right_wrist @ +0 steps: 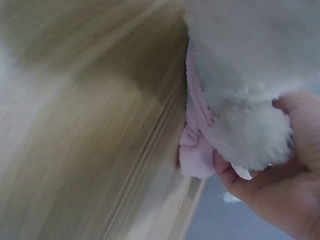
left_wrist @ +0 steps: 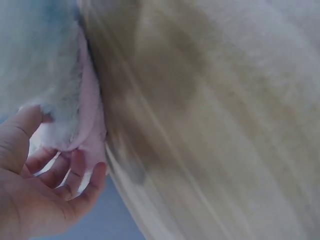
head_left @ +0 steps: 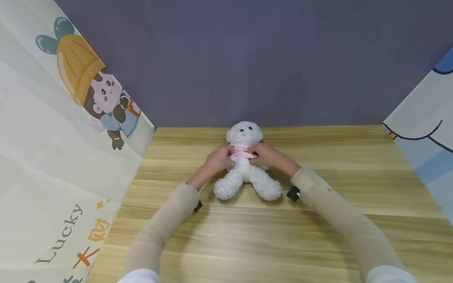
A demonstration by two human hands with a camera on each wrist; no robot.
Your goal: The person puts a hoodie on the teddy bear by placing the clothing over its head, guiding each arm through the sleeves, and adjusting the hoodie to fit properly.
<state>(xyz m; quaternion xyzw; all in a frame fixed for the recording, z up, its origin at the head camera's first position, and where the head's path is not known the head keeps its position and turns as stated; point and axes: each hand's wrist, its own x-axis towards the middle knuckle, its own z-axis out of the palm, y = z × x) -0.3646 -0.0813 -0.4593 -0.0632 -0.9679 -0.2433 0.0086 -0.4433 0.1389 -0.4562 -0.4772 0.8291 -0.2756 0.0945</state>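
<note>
A white fluffy stuffed bear (head_left: 245, 169) lies on its back on the wooden table, head toward the far wall and legs spread toward me. Around its chest is a small pink shirt (head_left: 241, 150), bunched above the bare belly. My left hand (head_left: 219, 158) grips the bear at one side of the shirt; in the left wrist view its fingers curl at the pink cloth (left_wrist: 91, 107) and the thumb lies on white fur. On the other side my right hand (head_left: 267, 154) holds the shirt's edge and the bear's arm (right_wrist: 252, 132), with fingertips at the pink hem.
The wooden table (head_left: 233, 243) meets a dark grey-purple wall (head_left: 247, 59) just behind the bear's head. A white printed sheet (head_left: 42, 157) with a cartoon figure borders the left side; another printed sheet (head_left: 421, 118) stands at the right. Dark wrist cameras (head_left: 293, 193) hang under the sleeves.
</note>
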